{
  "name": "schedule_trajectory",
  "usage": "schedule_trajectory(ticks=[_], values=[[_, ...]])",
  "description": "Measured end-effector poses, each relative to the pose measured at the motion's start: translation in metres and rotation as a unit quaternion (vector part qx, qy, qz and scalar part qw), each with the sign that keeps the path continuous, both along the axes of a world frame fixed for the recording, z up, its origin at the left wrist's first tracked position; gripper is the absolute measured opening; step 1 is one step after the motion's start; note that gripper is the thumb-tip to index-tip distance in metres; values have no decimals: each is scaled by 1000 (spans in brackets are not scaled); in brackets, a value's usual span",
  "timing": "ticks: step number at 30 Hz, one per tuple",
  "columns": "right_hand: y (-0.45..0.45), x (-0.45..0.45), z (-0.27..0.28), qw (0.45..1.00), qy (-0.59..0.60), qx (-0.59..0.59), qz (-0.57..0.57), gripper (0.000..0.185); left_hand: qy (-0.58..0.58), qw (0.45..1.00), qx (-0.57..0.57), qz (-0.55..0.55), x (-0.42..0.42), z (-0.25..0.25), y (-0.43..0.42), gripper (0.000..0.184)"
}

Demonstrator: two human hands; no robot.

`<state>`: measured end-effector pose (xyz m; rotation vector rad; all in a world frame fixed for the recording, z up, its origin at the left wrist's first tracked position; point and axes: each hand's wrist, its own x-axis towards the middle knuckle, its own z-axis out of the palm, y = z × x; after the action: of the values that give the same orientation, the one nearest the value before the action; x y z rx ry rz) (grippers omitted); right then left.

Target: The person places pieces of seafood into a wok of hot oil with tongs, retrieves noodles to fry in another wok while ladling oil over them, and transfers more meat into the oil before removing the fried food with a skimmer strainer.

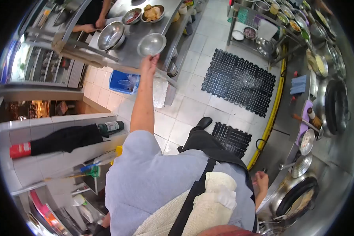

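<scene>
My left arm reaches forward, and my left hand (150,63) grips the near rim of a shallow metal bowl (151,44). The bowl is at the edge of a steel worktable (133,61) and looks bare inside. Further along stand another metal bowl (111,35), a small bowl with reddish food (131,15) and a bowl of yellowish meat pieces (152,13). Down at my side, my right hand (260,181) is beside the stove counter with its fingers curled. Whether anything is in them is hidden; a small dark part shows close by.
A co-worker's hands (94,26) are at the table's far left. A blue bin (124,82) stands below it. Black rubber mats (240,80) lie on the tiles. Along my right run a yellow hose (273,122), woks (334,106) and a strainer (302,164).
</scene>
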<state>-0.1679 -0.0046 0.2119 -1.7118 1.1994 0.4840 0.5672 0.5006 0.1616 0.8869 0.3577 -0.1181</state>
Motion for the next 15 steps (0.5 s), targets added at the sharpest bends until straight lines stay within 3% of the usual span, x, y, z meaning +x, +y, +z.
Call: schedule_trajectory(ticks=[1, 3, 4, 5, 6, 7, 10, 11, 13, 15], values=[[1, -1, -7, 1000, -14, -25, -6, 28, -18, 1000, -9, -12, 1, -5, 16, 28], [3, 8, -14, 955, -36, -230, 186, 27, -16, 993, -74, -87, -16, 2, 17, 29], [22, 29, 6, 953, -68, -262, 137, 26, 32, 992, -62, -102, -18, -12, 6, 31], [35, 55, 34, 970, 14, -213, 115, 28, 71, 991, -47, -105, -26, -23, -16, 29], [43, 38, 12, 967, -19, -231, 106, 30, 121, 982, -27, -143, -38, -37, -40, 23], [55, 59, 46, 982, 63, -157, 83, 34, 133, 969, -45, -202, -52, -73, -58, 18], [78, 21, 39, 991, 20, -125, 31, 34, 179, 886, -50, -424, -130, -132, -161, 13], [78, 3, 38, 994, 18, -109, 20, 34, 216, 850, -20, -480, -169, -129, -207, 14], [84, -53, 35, 972, 30, -219, -82, 33, 215, 772, 18, -597, -261, -88, -287, 20], [81, -91, 56, 934, 71, -298, -181, 31, 165, 708, -41, -686, -353, 20, -353, 27]])
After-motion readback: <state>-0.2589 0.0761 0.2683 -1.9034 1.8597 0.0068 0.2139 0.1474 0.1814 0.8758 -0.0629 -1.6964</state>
